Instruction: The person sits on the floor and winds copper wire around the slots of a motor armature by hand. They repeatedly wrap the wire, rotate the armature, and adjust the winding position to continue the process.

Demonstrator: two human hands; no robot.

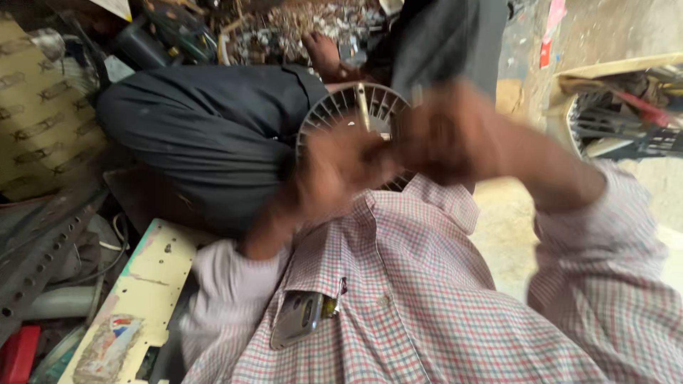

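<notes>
Gripping a round slotted fan cover (353,107) above my shirt pocket, I am closing both hands' fingers, left hand (334,174) and right hand (441,131), on its rim to steady it.

Two hands, the left (334,174) and the right (434,135), both blurred, meet at one round slotted fan cover (348,107). Below that cover, one phone (295,318) sits in one shirt pocket. Left of the cover lie one pale painted board (146,284) and one red box (18,352). Above it shows one bare foot (324,53).
</notes>
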